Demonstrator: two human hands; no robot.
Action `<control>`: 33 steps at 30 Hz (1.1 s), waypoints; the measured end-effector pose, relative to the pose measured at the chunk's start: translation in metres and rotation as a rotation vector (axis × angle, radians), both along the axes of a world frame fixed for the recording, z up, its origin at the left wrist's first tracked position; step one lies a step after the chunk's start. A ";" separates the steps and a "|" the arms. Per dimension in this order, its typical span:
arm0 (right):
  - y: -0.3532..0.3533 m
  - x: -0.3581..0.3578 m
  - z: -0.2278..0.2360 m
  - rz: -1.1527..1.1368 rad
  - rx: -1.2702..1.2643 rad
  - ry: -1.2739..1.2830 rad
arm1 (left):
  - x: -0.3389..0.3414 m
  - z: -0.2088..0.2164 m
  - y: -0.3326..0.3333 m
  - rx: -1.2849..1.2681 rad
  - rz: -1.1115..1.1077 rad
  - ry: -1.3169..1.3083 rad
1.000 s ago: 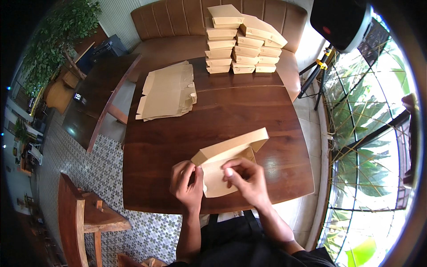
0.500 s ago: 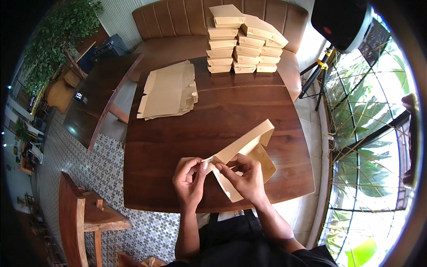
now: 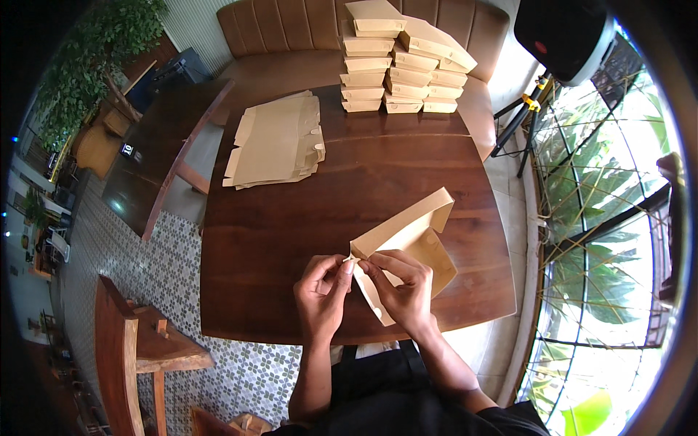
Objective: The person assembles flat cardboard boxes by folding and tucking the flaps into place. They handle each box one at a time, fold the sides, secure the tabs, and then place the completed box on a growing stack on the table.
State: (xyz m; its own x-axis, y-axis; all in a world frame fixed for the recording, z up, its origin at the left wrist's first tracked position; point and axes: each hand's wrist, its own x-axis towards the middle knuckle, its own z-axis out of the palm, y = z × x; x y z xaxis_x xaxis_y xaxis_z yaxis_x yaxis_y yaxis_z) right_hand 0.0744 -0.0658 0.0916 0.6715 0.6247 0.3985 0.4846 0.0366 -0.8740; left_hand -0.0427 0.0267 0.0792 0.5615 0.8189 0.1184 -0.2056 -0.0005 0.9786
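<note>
A partly folded brown cardboard box (image 3: 403, 227) is tilted over the near part of the dark wooden table, its lid side raised and its inside facing right. My left hand (image 3: 322, 291) pinches the box's left corner between thumb and fingers. Close beside it, my right hand (image 3: 402, 287) grips the same corner, its fingers reaching inside the box. The two sets of fingertips almost meet there and partly hide the corner flap. One long side of the box (image 3: 376, 305) slants down below my right hand.
Flat cardboard blanks (image 3: 273, 142) lie stacked at the table's far left. Several folded boxes (image 3: 363, 65) stand in tall piles at the back, before a brown bench (image 3: 291, 36). A wooden chair (image 3: 120, 349) is at left; a black speaker (image 3: 563, 36) on a tripod stands at right.
Both hands have drawn closer together at the box corner. My left hand has shifted slightly right, and the corner flap between the fingertips is now folded further in.
</note>
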 end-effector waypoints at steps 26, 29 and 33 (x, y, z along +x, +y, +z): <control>-0.003 0.002 0.002 0.011 -0.022 0.022 | 0.016 -0.013 -0.013 0.382 0.280 0.000; -0.004 0.001 0.004 0.009 -0.029 0.028 | 0.017 -0.014 -0.015 0.394 0.299 -0.012; -0.003 0.002 0.005 0.011 -0.042 0.010 | 0.017 -0.014 -0.014 0.424 0.303 0.000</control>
